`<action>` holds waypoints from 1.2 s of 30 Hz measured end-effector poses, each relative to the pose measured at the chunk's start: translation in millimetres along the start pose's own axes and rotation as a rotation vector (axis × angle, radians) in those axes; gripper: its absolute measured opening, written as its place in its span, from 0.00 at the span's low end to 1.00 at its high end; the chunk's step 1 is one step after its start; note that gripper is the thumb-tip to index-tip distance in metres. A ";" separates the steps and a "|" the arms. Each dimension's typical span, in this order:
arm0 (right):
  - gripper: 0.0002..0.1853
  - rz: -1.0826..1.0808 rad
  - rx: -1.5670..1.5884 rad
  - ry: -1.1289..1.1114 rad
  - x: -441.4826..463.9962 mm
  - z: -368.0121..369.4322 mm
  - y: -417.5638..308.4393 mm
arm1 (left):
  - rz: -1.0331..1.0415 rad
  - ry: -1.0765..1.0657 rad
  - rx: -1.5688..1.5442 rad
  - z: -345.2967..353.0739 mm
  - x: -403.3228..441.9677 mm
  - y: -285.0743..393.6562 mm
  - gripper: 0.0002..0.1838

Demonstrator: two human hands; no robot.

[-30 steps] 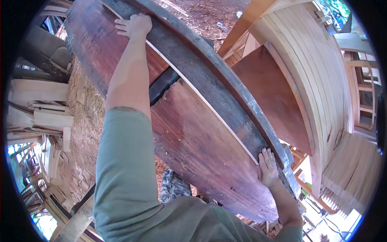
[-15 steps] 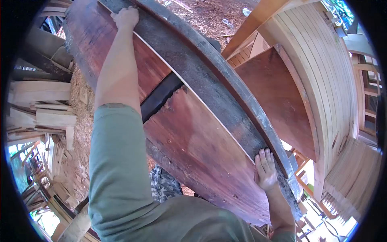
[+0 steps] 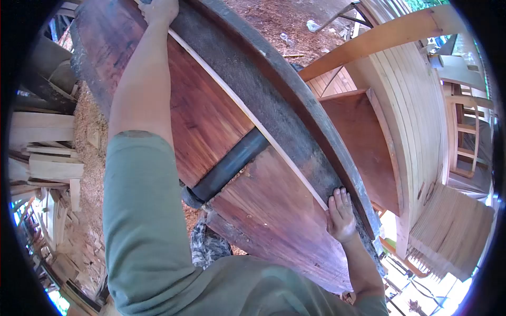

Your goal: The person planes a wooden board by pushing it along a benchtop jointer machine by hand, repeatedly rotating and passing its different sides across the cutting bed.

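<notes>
Thin, pale, straight wooden strip [image 3: 232,98]: it lies slantwise along the line where two reddish-brown wooden boards, an upper one [image 3: 205,121] and a lower one [image 3: 279,205], meet a long dark-grey timber surface [image 3: 295,139] with a raised, curved edge. The bare left hand [image 3: 159,9] is at the strip's upper part, cut by the top of the view; its fingers bend over that end, but how tightly they close cannot be told. The bare right hand [image 3: 341,217] lies flat and unclenched beside the lower end, fingers extended upward over the dark timber, its edge against the strip's tip and nothing wrapped in the palm.

Since the earlier views, the outlook has shifted: the left hand sits higher in it, and the rounded black bar [image 3: 226,163] between the two boards shows more fully, its near end now visible. The right hand has stayed by the strip's lower end, and the strip follows the same line. That suggests, as a judgement, that the two hands are steadying it between them, with its middle crossing the bar's upper end unsupported by any finger
</notes>
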State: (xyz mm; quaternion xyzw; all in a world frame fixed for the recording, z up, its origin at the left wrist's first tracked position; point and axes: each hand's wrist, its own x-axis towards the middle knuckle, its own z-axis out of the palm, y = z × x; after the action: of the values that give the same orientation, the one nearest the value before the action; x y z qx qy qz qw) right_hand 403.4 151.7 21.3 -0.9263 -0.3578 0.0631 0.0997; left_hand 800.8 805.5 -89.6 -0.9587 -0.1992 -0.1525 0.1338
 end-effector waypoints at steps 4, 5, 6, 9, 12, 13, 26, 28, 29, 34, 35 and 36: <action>0.27 0.033 -0.020 0.025 25.6 0.3 -10.5 | -0.097 0.005 -0.148 -4.8 18.2 -10.7 0.21; 0.27 0.039 -0.035 0.030 33.5 0.2 -13.2 | -0.066 -0.110 -0.143 -20.1 18.7 -9.3 0.20; 0.27 0.041 -0.021 0.025 39.7 -0.2 -17.2 | -0.059 -0.100 -0.159 -16.1 24.5 -13.1 0.20; 0.27 0.052 -0.030 0.054 51.0 1.8 -17.5 | -0.087 -0.269 -0.236 -0.8 47.5 -25.0 0.29; 0.27 0.069 0.001 0.072 50.2 -1.3 -21.1 | -0.469 -0.174 -0.632 1.5 30.8 -11.8 0.35; 0.27 0.065 0.034 0.082 52.0 -2.4 -21.0 | -0.451 -0.173 -0.626 -4.3 19.2 -3.1 0.35; 0.23 0.051 -0.014 0.330 41.6 10.3 -21.8 | 0.198 0.080 -0.358 -185.6 -257.3 171.8 0.22; 0.25 0.061 0.073 0.331 42.3 20.3 -14.5 | 0.217 0.159 -0.365 -195.0 -300.3 207.9 0.21; 0.26 0.061 0.139 0.362 42.9 24.0 -15.8 | 0.219 0.147 -0.360 -213.3 -326.0 223.2 0.22; 0.17 0.005 0.493 0.642 60.4 59.7 -4.6 | 0.204 -0.176 -0.279 -297.4 -383.3 276.7 0.31; 0.15 0.002 0.342 0.595 63.1 67.6 -1.0 | 0.140 -0.133 -0.332 -302.4 -385.2 277.4 0.32; 0.13 0.003 0.309 0.542 57.4 58.4 -0.1 | 0.190 -0.003 -0.231 -272.0 -384.7 270.7 0.33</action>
State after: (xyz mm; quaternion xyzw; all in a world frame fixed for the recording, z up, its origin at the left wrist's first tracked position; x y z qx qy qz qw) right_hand 434.5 198.7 -38.1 -0.8837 -0.3032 -0.1324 0.3311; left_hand 514.0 348.3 -26.0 -0.9824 -0.0891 -0.1598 0.0363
